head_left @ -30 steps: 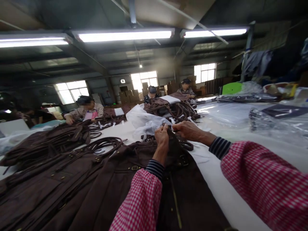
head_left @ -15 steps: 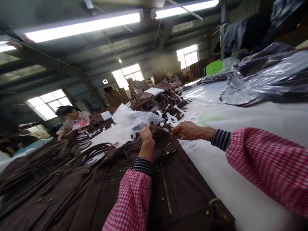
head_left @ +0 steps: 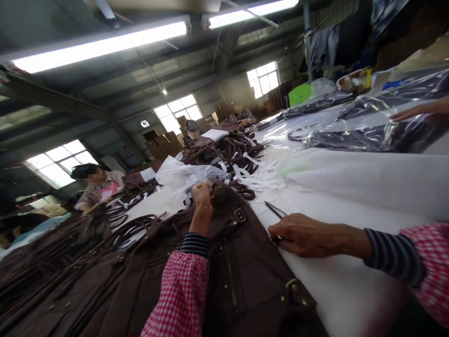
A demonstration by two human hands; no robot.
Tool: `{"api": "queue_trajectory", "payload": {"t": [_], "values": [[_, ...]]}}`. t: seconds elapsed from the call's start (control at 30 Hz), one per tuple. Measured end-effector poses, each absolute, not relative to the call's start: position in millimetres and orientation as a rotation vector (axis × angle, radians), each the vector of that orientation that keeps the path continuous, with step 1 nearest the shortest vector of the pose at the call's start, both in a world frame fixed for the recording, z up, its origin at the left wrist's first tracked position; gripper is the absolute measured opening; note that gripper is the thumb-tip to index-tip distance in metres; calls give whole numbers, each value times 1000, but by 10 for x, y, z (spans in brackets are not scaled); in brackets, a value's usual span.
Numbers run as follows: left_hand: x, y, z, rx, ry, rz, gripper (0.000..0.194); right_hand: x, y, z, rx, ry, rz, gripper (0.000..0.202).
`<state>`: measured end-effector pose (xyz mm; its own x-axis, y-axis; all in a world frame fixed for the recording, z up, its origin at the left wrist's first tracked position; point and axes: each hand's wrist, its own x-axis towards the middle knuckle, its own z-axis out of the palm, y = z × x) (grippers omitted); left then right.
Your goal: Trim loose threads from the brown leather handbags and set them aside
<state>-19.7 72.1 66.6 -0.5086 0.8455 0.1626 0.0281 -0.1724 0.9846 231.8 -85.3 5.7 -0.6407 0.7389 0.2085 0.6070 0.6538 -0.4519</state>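
Dark brown with brass-coloured fittings, a flat bag [head_left: 252,267] lies over the white-covered table [head_left: 326,285], its top edge pinched in the left hand [head_left: 202,196]; beside it, the right hand [head_left: 303,235] grips a slim, dark, pointed tool [head_left: 273,208] (crumpled, translucent white plastic [head_left: 182,174] sits just past the left hand).

Two sleeve layers per arm. Outer: left sleeve [head_left: 178,292], bottom centre of frame, pink-red and white small gingham check, loose fabric, creased. Right sleeve [head_left: 433,267], right edge of frame, same check, partly cut off by the frame. Under it: left cuff [head_left: 194,244], dark with thin grey stripes ringing the wrist, close fit. Right cuff [head_left: 394,255], same stripes, longer stretch showing. Left hand [head_left: 202,199] and right hand [head_left: 301,234] both bare.
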Motion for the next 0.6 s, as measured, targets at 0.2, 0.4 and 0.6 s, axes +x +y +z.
{"api": "queue_trajectory", "payload": {"t": [0.2, 0.4, 0.6], "values": [[161, 112, 985, 2457, 1079, 1090, 43, 2286, -929, -138, -1134, -2446, 359, 6], [18, -473, 526, 3132, 791, 41, 33, 2264, -954, -161, -1087, -2395, 303, 7], [-206, -581, 198, 3249, 996, 355, 16, 2279, -1055, -164, -908, -2434, 342, 14]]}}
